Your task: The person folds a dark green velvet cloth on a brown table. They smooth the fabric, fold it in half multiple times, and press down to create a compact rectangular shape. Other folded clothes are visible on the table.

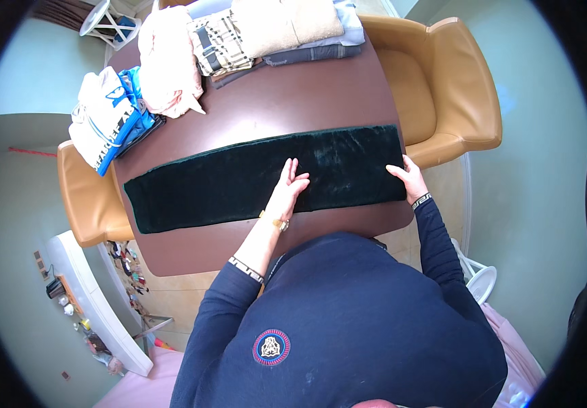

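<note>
A dark green plush cloth, folded into a long strip, lies across the brown table from its left side to its right edge. Over the middle of the strip is my left hand, held edge-on with fingers extended and the thumb side up; a gold watch circles that wrist. My right hand grips the strip's right end at the table edge, thumb on top and the other fingers partly hidden behind the end.
Along the far side sit a blue and white garment, a pale pink cloth, a folded checked garment and a beige fleece stacked on other clothes. Tan chairs stand at the right and left.
</note>
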`<act>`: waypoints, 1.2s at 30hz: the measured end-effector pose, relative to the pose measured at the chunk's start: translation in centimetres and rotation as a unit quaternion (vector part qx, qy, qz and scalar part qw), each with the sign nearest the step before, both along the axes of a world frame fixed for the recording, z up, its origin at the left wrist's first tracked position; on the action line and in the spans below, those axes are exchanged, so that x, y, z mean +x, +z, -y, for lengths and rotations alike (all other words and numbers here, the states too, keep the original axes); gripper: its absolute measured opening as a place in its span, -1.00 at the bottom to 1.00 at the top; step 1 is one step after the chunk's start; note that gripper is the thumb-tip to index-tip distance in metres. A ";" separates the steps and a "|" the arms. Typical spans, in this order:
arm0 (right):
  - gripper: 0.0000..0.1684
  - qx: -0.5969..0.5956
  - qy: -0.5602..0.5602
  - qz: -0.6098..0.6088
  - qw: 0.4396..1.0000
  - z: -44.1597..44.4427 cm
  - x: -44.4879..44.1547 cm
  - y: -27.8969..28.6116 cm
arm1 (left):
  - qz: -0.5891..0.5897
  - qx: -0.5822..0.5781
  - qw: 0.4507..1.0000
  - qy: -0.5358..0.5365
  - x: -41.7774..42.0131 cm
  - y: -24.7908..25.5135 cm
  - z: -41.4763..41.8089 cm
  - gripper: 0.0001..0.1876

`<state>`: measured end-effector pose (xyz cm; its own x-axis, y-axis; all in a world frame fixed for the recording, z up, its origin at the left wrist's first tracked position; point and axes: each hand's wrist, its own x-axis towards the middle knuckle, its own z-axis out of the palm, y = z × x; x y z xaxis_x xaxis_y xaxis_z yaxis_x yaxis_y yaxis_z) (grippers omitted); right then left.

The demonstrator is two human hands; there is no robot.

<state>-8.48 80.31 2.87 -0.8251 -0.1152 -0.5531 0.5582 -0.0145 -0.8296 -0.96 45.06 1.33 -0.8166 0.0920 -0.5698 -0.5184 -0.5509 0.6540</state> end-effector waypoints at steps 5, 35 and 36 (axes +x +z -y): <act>-0.40 0.000 0.030 -0.081 0.996 3.0 -0.5 5.9 | 0.003 -0.054 0.998 -0.019 -1.0 0.4 0.5 -0.09; -0.40 0.307 0.209 -0.333 0.867 19.7 2.6 17.7 | -0.060 -0.019 0.993 -0.099 -3.4 1.6 5.2 -0.05; -0.41 0.303 0.206 -0.349 0.863 20.2 2.8 17.3 | -0.059 0.023 0.993 -0.096 -2.2 2.7 6.2 -0.02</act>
<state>-5.70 60.06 20.22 -0.9393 -0.3430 -0.0004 -0.2261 0.6201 -0.7512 -3.20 38.90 4.01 -0.8420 0.2770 -0.4629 -0.5386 -0.4799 0.6925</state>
